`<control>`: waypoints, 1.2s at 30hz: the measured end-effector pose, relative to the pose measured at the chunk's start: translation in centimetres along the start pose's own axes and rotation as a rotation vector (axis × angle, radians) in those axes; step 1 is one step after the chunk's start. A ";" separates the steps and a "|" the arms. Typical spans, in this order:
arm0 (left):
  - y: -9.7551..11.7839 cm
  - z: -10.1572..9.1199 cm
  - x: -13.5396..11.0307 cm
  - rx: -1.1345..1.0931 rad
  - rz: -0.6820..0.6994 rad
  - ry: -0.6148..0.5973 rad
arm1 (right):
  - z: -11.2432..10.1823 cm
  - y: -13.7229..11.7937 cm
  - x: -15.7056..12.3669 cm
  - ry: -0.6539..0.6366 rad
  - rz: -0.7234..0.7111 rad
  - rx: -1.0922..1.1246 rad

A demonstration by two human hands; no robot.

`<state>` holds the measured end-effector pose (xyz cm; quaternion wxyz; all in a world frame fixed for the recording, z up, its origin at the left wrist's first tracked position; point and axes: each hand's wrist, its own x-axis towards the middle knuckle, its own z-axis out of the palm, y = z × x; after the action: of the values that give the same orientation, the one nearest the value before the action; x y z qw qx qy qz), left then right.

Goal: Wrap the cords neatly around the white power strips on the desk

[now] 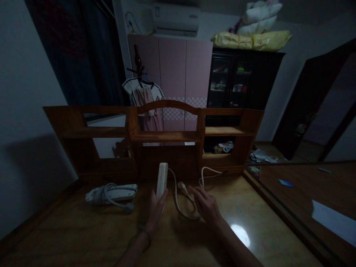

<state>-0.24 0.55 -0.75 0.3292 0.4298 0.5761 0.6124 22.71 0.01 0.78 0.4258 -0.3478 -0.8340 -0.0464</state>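
Note:
My left hand is closed around the lower part of a white power strip, which it holds tilted up above the wooden desk. From the strip's far end a pale cord loops down over the desk. My right hand has its fingers closed together on this cord, to the right of the strip. The cord's plug hangs just left of my right fingertips. More cord rises behind my right hand and runs toward the shelf. A second power strip, wrapped in its own grey cord, lies on the desk at the left.
A wooden shelf unit stands along the back of the desk. At the right, a lower brown surface bears a white paper and a blue card. A wall borders the left side.

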 end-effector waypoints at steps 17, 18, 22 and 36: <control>-0.3 -0.1 0.0 -0.009 0.040 -0.011 | 0.5 0.9 -0.2 0.005 0.010 -0.110; -0.3 -0.1 0.0 -0.011 0.041 -0.007 | 0.4 0.8 -0.1 0.011 0.014 -0.106; -0.4 0.0 0.0 -0.016 0.047 0.008 | 0.2 0.9 -0.6 -0.016 -0.019 -0.115; -0.6 -0.1 0.3 -0.033 0.076 0.014 | -12.3 -10.7 5.0 0.773 0.088 0.054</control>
<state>-0.53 0.80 -1.35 0.3088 0.4413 0.5516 0.6369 22.52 -9.95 14.61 0.7193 -0.3287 -0.5972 -0.1336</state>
